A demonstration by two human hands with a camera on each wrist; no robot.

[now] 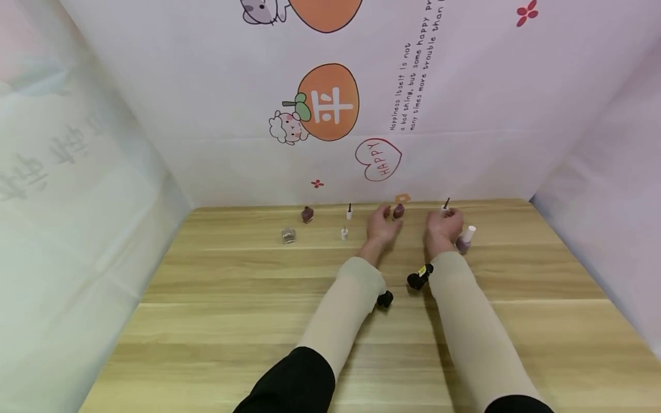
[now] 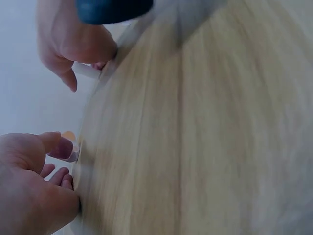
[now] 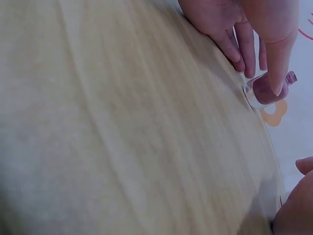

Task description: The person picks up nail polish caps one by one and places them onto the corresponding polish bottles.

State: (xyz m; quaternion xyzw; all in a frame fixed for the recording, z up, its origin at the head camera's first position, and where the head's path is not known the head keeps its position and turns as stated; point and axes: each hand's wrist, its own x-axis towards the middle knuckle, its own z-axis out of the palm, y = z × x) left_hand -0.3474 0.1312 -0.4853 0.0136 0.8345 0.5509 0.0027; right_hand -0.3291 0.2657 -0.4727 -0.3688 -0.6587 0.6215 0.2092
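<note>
Near the back edge of the table, my left hand is beside an uncapped nail polish bottle of dark mauve polish. In the right wrist view the thumb overlaps the upright bottle, while the other fingers stay apart from it, loosely extended. My right hand pinches a white nail polish cap, its dark brush pointing up. The left wrist view shows this cap at the right fingertips, partly covered by the hand. A closed nail polish bottle with a white cap stands just right of that hand.
To the left, two white caps stand with brushes up. Farther left are an uncapped dark bottle and a clear glass bottle. A printed white cloth rises along the table's back edge.
</note>
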